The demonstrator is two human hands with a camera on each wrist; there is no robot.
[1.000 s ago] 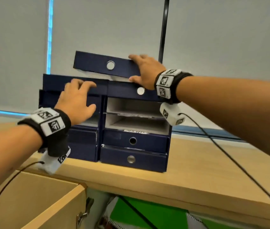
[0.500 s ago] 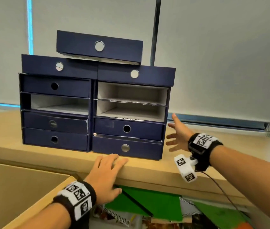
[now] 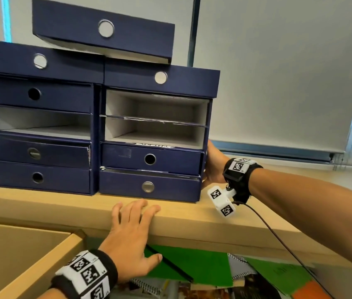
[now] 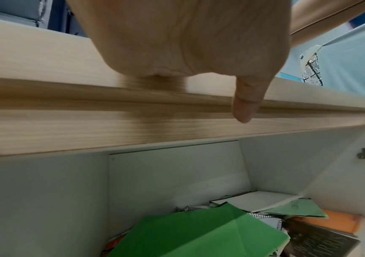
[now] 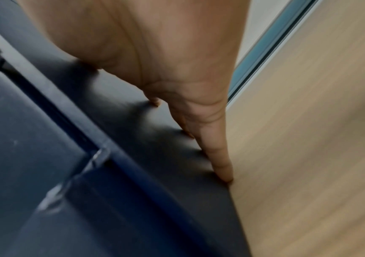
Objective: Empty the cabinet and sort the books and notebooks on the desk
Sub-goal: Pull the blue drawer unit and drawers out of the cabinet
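A dark blue drawer organizer (image 3: 97, 130) stands on the wooden desk top (image 3: 192, 216), with three loose drawers stacked on it. My right hand (image 3: 212, 167) lies flat against its right side wall (image 5: 155, 156), fingers straight. My left hand (image 3: 131, 231) rests open on the desk's front edge (image 4: 67, 107), thumb hanging below. Under the desk, the open cabinet (image 4: 177, 173) holds a jumble: a green folder (image 4: 199, 231), spiral notebooks (image 4: 269, 220), an orange cover (image 4: 335, 222) and a dark book (image 4: 322, 243).
Three slots of the organizer stand without drawers (image 3: 155, 117). The cabinet's wooden door (image 3: 19, 255) hangs open at the lower left. Window blinds (image 3: 278, 72) close off the back. Desk surface shows to the right of the organizer (image 5: 308, 139).
Both hands left the top drawers and came down. My left hand landed on the desk edge; my right hand moved from the air onto the organizer's right side.
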